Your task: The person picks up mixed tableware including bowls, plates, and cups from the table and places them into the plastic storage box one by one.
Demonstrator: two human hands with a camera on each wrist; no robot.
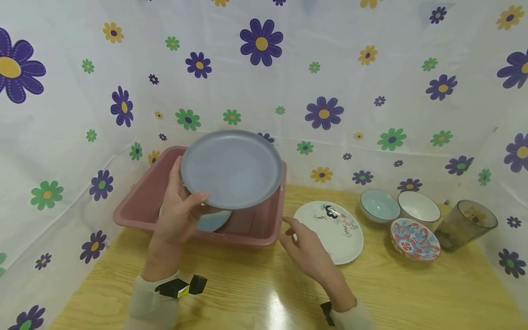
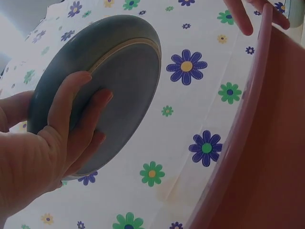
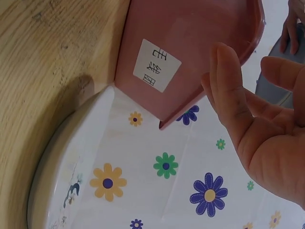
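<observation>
My left hand (image 1: 178, 211) grips a blue-grey round plate (image 1: 232, 168) by its near left edge, thumb on the top face. In the left wrist view, its fingers spread across the underside of the plate (image 2: 121, 90). The plate is raised above a pink plastic basin (image 1: 140, 201), in which a light blue dish (image 1: 213, 221) partly shows. My right hand (image 1: 307, 250) hovers between the basin and a white flower-patterned plate (image 1: 338, 229) on the table. Its fingers are loosely bent and hold nothing, as the right wrist view shows too.
To the right stand a light blue bowl (image 1: 379, 206), a white bowl (image 1: 418, 206), a red-and-blue patterned bowl (image 1: 414, 239) and a tinted glass (image 1: 466, 227). A white label (image 3: 157, 65) marks the basin's side. A flower-printed curtain (image 1: 350, 114) hangs behind the wooden table (image 1: 247, 284).
</observation>
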